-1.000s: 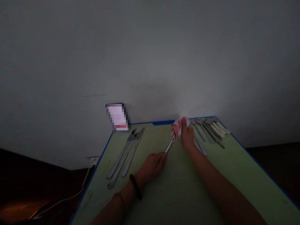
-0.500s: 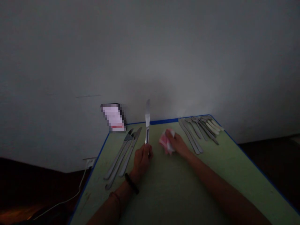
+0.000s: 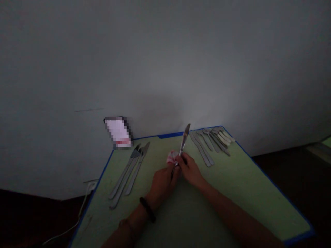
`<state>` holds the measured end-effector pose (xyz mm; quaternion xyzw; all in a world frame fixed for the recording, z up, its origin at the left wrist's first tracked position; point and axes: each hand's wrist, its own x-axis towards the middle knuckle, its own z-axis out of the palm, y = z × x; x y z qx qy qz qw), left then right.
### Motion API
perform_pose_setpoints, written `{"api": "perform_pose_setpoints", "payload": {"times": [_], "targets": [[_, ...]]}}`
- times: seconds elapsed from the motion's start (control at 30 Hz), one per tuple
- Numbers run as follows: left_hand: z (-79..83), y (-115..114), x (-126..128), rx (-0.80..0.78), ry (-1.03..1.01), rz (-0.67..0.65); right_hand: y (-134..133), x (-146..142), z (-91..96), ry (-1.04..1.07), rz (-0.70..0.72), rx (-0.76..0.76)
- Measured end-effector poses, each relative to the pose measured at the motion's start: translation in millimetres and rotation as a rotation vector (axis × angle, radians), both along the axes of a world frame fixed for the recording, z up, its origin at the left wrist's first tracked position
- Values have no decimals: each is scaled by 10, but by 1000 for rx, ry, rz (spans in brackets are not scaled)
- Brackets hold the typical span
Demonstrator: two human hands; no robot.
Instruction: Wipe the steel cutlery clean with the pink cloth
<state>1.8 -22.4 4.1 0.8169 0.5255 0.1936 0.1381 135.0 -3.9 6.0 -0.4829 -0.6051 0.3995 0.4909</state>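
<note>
Pointing towards one o'clock, a metal knife (image 3: 185, 136) is held up at a tilt over the surface (image 3: 248, 193), with twelve o'clock taken as straight ahead of the joined hands. Its handle end is gripped by the left hand (image 3: 163, 182), whose fingers are clamped on it. Higher up, the handle is pinched by the clamped fingers of the right hand (image 3: 190, 168), so that the two hands are brought close together. A pink and white cloth (image 3: 171, 156) is seen crumpled at eleven o'clock, just beside the knife; by which hand it is held cannot be told.

At nine o'clock, three knives (image 3: 128, 176) are laid side by side, well apart from the hands. At two o'clock, two more knives (image 3: 199, 150) are laid along each other, with other metal cutlery (image 3: 213, 141) and white-handled pieces (image 3: 224, 138) set beyond them. A phone (image 3: 118, 131), its screen pixelated, is propped against the wall (image 3: 165, 62) at ten o'clock. A dark band (image 3: 147, 209) is worn on the left wrist. Beyond the surface's left edge, a pale cable (image 3: 80, 210) is run down from a socket (image 3: 91, 186).
</note>
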Motion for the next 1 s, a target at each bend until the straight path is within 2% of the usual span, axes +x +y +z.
{"api": "perform_pose_setpoints", "payload": {"times": [0.1,0.17,0.3,0.4,0.57,0.73,1.0], "targets": [[72,-14,41,25,34,-30,105,156,-26,-1,-39,-29],[125,10,77,69,27,-50,197,312,-13,-74,-52,-47],[214,149,229,298,77,7,328,593,23,-521,-26,-55],[233,301,400,404,153,70,354,645,34,-792,-22,-116],[58,549,574,385,200,-44,400,587,84,-1022,-6,-161],[-142,719,572,319,219,-49,420,613,133,-1160,-38,-144],[-139,851,666,306,233,-99,405,611,181,-1247,-113,-175]]}}
